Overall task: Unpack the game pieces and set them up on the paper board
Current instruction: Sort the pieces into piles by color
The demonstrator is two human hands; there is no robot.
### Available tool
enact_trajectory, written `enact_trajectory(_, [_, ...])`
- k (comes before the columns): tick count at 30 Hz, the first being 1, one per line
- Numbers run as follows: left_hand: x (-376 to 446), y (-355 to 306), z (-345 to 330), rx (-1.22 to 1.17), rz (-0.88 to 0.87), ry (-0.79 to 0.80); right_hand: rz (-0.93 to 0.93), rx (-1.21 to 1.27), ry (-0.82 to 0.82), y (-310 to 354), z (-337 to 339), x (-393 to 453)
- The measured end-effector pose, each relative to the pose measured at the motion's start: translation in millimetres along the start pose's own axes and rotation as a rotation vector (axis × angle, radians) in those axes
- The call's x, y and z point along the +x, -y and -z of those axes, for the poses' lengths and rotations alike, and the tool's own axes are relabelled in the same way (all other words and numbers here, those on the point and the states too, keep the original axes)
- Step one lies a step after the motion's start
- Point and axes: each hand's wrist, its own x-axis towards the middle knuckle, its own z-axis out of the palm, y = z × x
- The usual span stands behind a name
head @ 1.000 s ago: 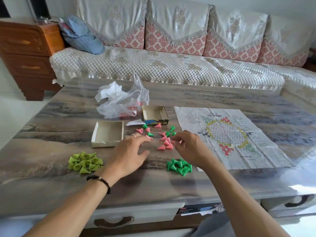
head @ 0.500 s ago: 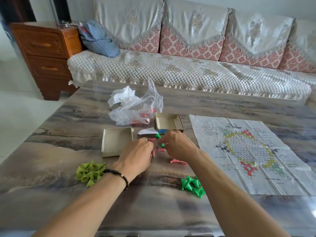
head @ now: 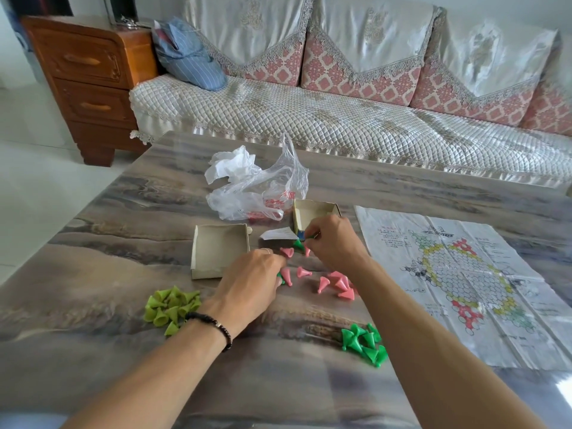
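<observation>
Small cone-shaped game pieces lie on the marbled table [head: 130, 274]. There is a lime green pile [head: 170, 308] on the left, a dark green pile [head: 365, 342] near my right forearm, and loose pink pieces [head: 337, 283] in the middle. The paper board [head: 464, 280] with a star pattern lies flat on the right. My left hand [head: 250, 283] curls over the pink pieces, and a dark green piece shows at its fingertips. My right hand [head: 331, 243] pinches a dark green piece beside the open box [head: 312, 212]. Another dark green piece [head: 298, 244] lies just below it.
A shallow cardboard tray [head: 218, 253] sits left of my hands. A crumpled plastic bag [head: 257, 193] lies behind it, and a folded paper slip [head: 278, 235] lies by the box. A sofa [head: 340, 119] runs behind the table, with a wooden drawer cabinet [head: 89, 82] at far left.
Both hands have reached farther from me, toward the box, and closed on pieces in the mixed heap. Fewer dark green pieces remain among the pink ones. The view has shifted left and closer.
</observation>
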Motion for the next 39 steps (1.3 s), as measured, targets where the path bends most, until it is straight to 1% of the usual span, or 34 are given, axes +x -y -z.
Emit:
enact_trajectory(6, [-2, -2, 6, 0.020, -0.014, -0.006, 0.030, -0.093, 0.091, 12, -15, 13])
enact_trajectory(13, [-6, 3, 6, 0.047, 0.005, -0.025, 0.036, -0.134, 0.071, 11, -24, 21])
enact_trajectory(15, [-6, 4, 6, 0.029, -0.007, -0.037, 0.047, -0.110, 0.061, 12, -23, 20])
enact_trajectory(19, [-8, 2, 6, -0.005, -0.042, -0.042, 0.075, 0.001, -0.018, 13, -10, 7])
enact_trajectory(24, [-15, -9, -3, -0.066, -0.081, -0.006, 0.014, 0.139, -0.080, 2, 23, -33])
enact_trajectory(26, [-18, -21, -6, -0.110, -0.105, 0.019, -0.027, 0.182, -0.058, -8, 34, -58])
enact_trajectory(29, [-22, -41, -10, -0.161, -0.142, 0.066, -0.076, 0.181, 0.032, -29, 47, -94])
enact_trajectory(32, [-25, -59, -14, -0.198, -0.162, 0.158, -0.132, 0.158, 0.083, -47, 59, -120])
enact_trajectory(35, [-27, -71, -17, -0.180, -0.184, 0.210, -0.161, 0.158, 0.072, -62, 67, -133])
enact_trajectory(39, [-31, -75, -18, -0.138, -0.203, 0.222, -0.176, 0.164, 0.139, -70, 64, -142])
